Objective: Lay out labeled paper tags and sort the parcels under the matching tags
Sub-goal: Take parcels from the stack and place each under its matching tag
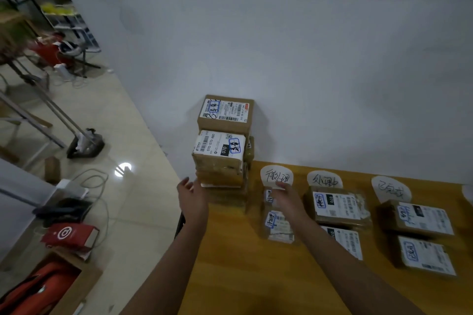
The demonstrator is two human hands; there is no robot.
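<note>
— Where's the left grip (192, 198)?
— Out at the left edge of the worktop (230, 263), fingers straight and spread, thumb apart, holding nothing. Just beyond its fingertips (188, 180) stands the stack of cardboard parcels (220, 174), close to the wall. I can't tell if it touches the stack.
— What tops the stack?
— Two boxes with blue handwriting on their labels. The upper box (225, 112) sits further back than the lower box (217, 148).
— And the right grip (286, 197)?
— Right of the stack, palm down over a small clear-wrapped parcel (268, 195). Its fingers reach the lower edge of the first paper tag (276, 174). Whether they pinch anything I can't tell; it's blurred.
— Anything nearer than that grip?
— A second small parcel (279, 225), just left of its wrist, in the same column.
— And to its right?
— The second paper tag (323, 179), with a taped box (337, 206) under it and a nearer parcel (345, 240) partly hidden by the forearm. Further right, the third paper tag (390, 188) heads two brown boxes, the far one (417, 217) and the near one (427, 256), labels up.
</note>
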